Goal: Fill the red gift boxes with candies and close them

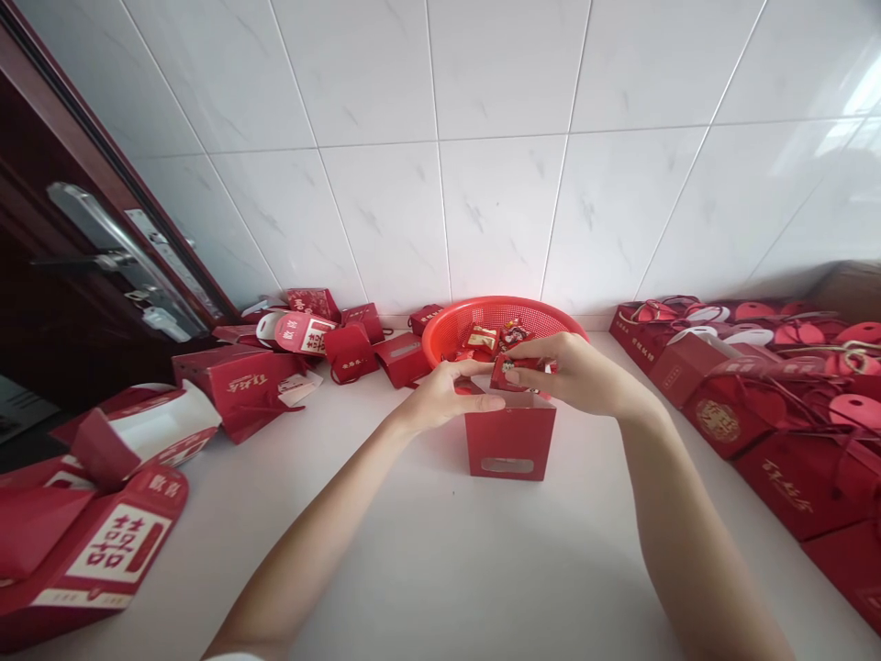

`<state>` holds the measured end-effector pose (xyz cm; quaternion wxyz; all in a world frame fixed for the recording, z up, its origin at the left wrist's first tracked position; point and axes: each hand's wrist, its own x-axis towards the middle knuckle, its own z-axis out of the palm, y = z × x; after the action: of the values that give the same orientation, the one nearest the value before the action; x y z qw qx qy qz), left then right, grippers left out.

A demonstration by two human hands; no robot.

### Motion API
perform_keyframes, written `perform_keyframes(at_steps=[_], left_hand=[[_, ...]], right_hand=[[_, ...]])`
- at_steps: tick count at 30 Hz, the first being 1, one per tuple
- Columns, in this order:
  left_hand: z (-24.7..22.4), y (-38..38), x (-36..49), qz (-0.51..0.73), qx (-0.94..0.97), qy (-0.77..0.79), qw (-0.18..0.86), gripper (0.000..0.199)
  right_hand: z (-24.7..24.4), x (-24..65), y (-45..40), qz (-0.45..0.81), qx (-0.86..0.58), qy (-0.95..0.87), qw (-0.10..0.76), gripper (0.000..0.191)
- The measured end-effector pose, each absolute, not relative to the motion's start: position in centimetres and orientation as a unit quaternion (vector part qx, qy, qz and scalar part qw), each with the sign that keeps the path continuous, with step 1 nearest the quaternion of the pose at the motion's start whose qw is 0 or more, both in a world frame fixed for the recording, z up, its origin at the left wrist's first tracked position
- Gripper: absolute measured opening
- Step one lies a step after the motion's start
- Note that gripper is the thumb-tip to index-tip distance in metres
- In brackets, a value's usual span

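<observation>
Two bare hands of yours meet above one red box (510,433), which stands upright on the white table (440,569) in front of you, its top open and an oblong window (507,464) low on its near face. Your right hand (574,370) grasps a small red packet (507,374) between thumb and fingers, at the box's mouth. Your left hand (444,401) curves by the left side of that opening, its thumb stretched across near the rim and its forefinger reaching to the packet's left end. Whether those left fingers clasp the box, the packet or both cannot be told, since some of them are hidden.

Just behind, an orange-red basket (509,303) with perforated sides holds several wrapped packets (484,339), one of them gold and red. On your left, loose red cartons (238,381) lie at various angles, some open with white insides showing. On your right, red gift boxes (788,477) with cords stand packed close together. White wall tiles (496,211) rise behind the table, and a dark door (75,275) with a metal handle (117,237) is at far left.
</observation>
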<state>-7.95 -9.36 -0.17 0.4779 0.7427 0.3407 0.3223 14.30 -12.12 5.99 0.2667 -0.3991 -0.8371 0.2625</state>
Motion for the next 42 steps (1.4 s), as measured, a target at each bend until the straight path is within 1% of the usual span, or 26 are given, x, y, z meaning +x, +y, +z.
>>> perform_keyframes(at_steps=[2,5,8,13,18,22,25,30,37,39,42], left_hand=[[-0.1,-9.4,-7.9,0.324,0.74,0.334,0.486,0.047],[-0.1,-9.3,-7.9,0.327,0.738,0.322,0.495,0.044],[-0.2,-9.2,-8.0,0.322,0.741,0.327,0.49,0.049],[-0.5,-9.1,-8.2,0.318,0.737,0.369,0.468,0.058],[-0.3,-9.3,-7.9,0.316,0.725,0.366,0.491,0.064],[-0.2,-9.3,-7.9,0.321,0.731,0.357,0.484,0.06],[-0.3,-9.3,-8.0,0.322,0.737,0.359,0.475,0.058],[-0.5,-9.2,-8.1,0.331,0.739,0.367,0.458,0.054],[-0.1,-9.6,-7.9,0.322,0.746,0.378,0.444,0.048],[0.1,-9.8,-8.1,0.311,0.758,0.371,0.438,0.049],[0.2,-9.8,-8.4,0.287,0.779,0.365,0.421,0.061]], right_hand=[[5.9,14.2,-12.1,0.26,-0.388,-0.838,0.28,0.027],[5.8,14.1,-12.2,0.267,-0.378,-0.846,0.267,0.027],[5.8,14.4,-12.2,0.264,-0.379,-0.852,0.248,0.024],[5.9,14.7,-12.4,0.22,-0.417,-0.846,0.25,0.019],[5.9,14.4,-12.4,0.258,-0.417,-0.844,0.216,0.013],[5.8,14.3,-12.2,0.253,-0.411,-0.852,0.202,0.017],[5.9,14.5,-12.3,0.252,-0.41,-0.848,0.223,0.021],[6.3,15.1,-12.6,0.203,-0.426,-0.837,0.277,0.017],[6.7,15.9,-12.7,0.197,-0.424,-0.823,0.322,0.018],[6.8,16.0,-12.7,0.198,-0.42,-0.821,0.332,0.019],[6.9,16.5,-12.7,0.197,-0.427,-0.811,0.347,0.023]])
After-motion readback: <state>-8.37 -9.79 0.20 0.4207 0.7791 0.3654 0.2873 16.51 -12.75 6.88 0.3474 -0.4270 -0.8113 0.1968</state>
